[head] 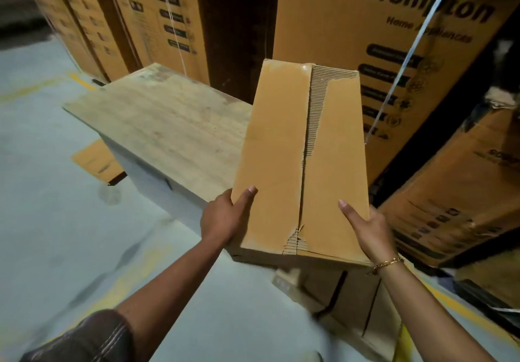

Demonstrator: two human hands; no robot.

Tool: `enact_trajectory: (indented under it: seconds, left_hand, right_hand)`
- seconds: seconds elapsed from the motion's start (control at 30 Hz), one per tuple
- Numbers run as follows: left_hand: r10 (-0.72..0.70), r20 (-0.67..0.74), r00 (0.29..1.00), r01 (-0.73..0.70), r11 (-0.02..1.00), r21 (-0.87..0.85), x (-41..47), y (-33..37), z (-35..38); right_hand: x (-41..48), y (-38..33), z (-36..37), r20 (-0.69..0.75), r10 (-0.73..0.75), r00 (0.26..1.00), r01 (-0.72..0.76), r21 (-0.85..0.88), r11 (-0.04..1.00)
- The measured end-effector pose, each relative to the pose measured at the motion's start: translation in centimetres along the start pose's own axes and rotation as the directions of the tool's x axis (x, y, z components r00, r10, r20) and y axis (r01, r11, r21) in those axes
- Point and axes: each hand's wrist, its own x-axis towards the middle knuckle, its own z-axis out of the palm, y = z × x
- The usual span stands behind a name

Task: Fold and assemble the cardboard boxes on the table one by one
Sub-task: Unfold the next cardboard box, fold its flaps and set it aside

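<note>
While held at the right end of the wooden table [157, 119], cardboard box [281, 142] with top flaps closed, clasped between left hand [225, 218] and right hand [368, 229] at its near corners, thumbs flat on top, other fingers hidden behind its sides, printed cartons [351, 18] beyond.

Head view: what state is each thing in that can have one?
cardboard box: closed, top seam torn, corrugation exposed, held at its near end.
left hand: grips the box's left edge, thumb on top.
right hand: grips its right edge, thumb on top.
flat cardboard: lying on the floor by the table.
printed carton: upright, strapped.
</note>
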Motion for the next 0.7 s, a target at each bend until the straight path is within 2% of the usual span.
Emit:
enact_trajectory:
  seconds: [0.23,0.4,0.53,0.7]
  left_hand:
    - [-0.05,-0.104,0.993,0.045,0.998,-0.052,6.1,-5.1,-9.8]
    - [-0.107,-0.147,0.983,0.101,0.994,-0.049,12.8,-8.5,-13.7]
    - [-0.197,-0.145,0.97,0.194,0.98,-0.035,19.9,-11.8,-15.0]
    - [-0.316,-0.137,0.939,0.319,0.948,0.005,28.4,-15.3,-16.1]
  right_hand:
    - [1.9,-10.3,10.3,0.123,-0.096,0.988,0.096,0.004,0.995]
    - [5.4,-15.2,18.8,0.188,-0.081,0.979,0.076,0.036,0.996]
    - [9.0,-18.0,25.8,0.231,-0.055,0.971,0.056,0.001,0.998]
    - [14.2,-22.1,32.8,0.297,-0.035,0.954,0.081,-0.143,0.986]
